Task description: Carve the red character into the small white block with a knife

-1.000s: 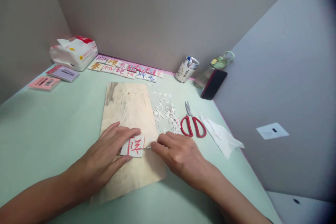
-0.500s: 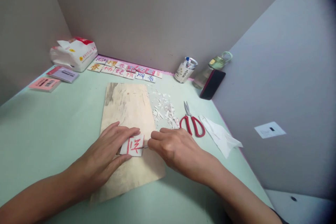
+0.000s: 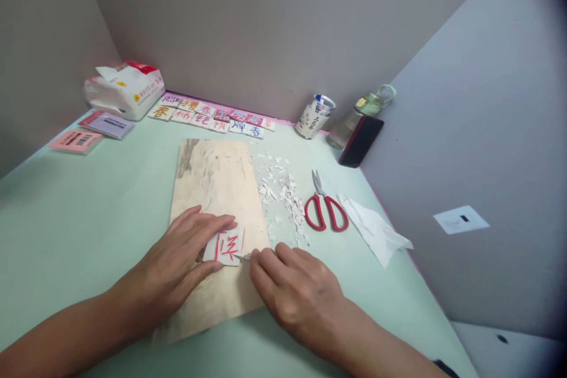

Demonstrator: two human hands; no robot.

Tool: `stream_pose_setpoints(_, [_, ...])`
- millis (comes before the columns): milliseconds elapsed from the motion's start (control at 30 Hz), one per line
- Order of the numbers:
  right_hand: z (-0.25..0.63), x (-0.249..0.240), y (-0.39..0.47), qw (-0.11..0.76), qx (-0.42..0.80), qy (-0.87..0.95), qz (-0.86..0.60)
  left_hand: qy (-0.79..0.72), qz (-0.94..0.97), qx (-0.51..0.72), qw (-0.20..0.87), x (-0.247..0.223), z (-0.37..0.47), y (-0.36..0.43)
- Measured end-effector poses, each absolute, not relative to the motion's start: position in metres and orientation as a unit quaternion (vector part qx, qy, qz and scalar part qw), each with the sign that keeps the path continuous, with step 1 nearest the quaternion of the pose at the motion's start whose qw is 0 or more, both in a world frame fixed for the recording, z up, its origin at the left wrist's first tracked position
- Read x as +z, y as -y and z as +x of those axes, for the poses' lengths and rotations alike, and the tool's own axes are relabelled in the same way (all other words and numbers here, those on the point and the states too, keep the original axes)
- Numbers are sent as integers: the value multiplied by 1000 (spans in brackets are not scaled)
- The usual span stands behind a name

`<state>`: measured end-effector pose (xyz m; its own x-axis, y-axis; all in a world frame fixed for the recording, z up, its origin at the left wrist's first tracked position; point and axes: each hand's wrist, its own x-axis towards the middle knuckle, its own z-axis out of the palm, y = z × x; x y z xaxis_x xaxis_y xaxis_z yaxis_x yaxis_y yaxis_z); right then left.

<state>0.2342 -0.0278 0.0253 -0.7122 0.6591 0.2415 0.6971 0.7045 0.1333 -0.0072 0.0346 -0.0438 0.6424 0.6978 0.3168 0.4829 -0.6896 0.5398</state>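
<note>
On a pale wooden board (image 3: 217, 174) lies a flat white carving block (image 3: 228, 245) with a red character and red edge lines on it. My left hand (image 3: 177, 260) grips it from the left, thumb at the near edge and fingers along the far one. My right hand (image 3: 299, 289) is closed around a slim carving knife (image 3: 244, 258), most of whose handle is hidden by the fingers. The knife's metal tip meets the block near its lower right, beside the red strokes. White shavings (image 3: 290, 195) are scattered to the right of the board.
Red-handled scissors (image 3: 326, 212) and a crumpled tissue (image 3: 376, 230) lie on the right. Behind them are a phone (image 3: 361, 142), a bottle (image 3: 345, 130) and a can (image 3: 313, 120). Several lettered tiles (image 3: 204, 118), a tissue pack (image 3: 128, 91) and two small packets (image 3: 76, 142) sit at the back left.
My right hand has moved down toward me, and the knife tip has shifted slightly lower on the block. My left hand and the block stay in place.
</note>
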Motion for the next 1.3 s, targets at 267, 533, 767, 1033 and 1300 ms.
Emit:
stream_pose_setpoints(267, [238,23,27,92,-120,926,-346,-336,884,252,204,-45,-9,-35])
stream_pose_setpoints(533, [238,24,29,84,-127,928,-340,-350,875,262,206,-45,-9,-35])
stream_pose_setpoints(767, [238,18,26,129,-83,900,-408,-374,868,250,212,-53,-14,-37])
stream_pose_setpoints(1033, [237,22,23,106,-56,897,-425,-363,869,270,201,-49,-8,-33])
stream_pose_setpoints(1300, [244,20,24,117,-60,892,-434,-358,875,268,185,-49,-8,-33])
